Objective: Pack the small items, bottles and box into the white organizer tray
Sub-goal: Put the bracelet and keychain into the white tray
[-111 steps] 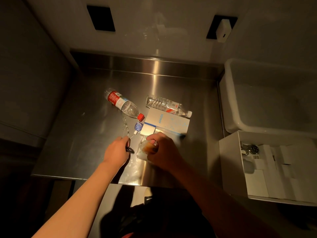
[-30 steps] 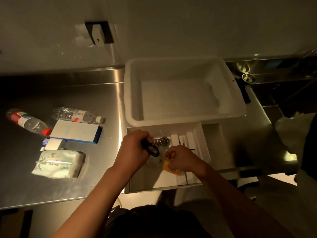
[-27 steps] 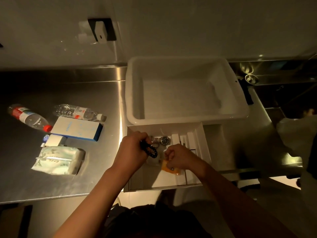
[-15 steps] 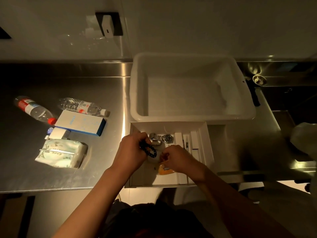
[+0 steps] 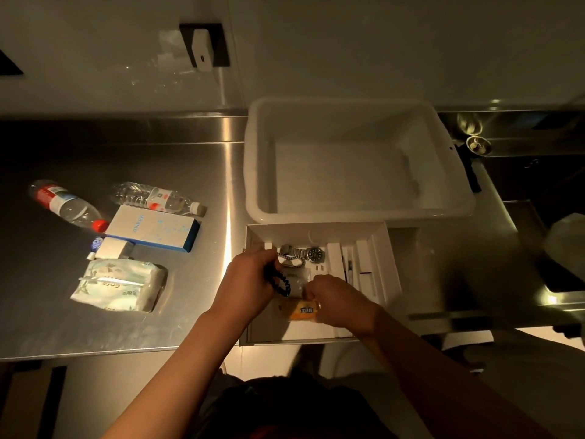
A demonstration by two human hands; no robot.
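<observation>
Both hands are over the white organizer tray. Left hand grips a black bead bracelet; right hand pinches an orange packet, probably resting on the tray floor. Watch lies at the tray's far end. Two bottles and blue-white box sit on the counter, left of the tray.

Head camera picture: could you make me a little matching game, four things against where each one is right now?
Things:
1. wristwatch
2. black bead bracelet
3. red-capped bottle
4. orange packet

Places:
A. lying on the steel counter
B. held by the left hand
C. under the right hand
D. lying in the white organizer tray, untouched

Pairs: 1-D, 2-B, 3-A, 4-C
</observation>
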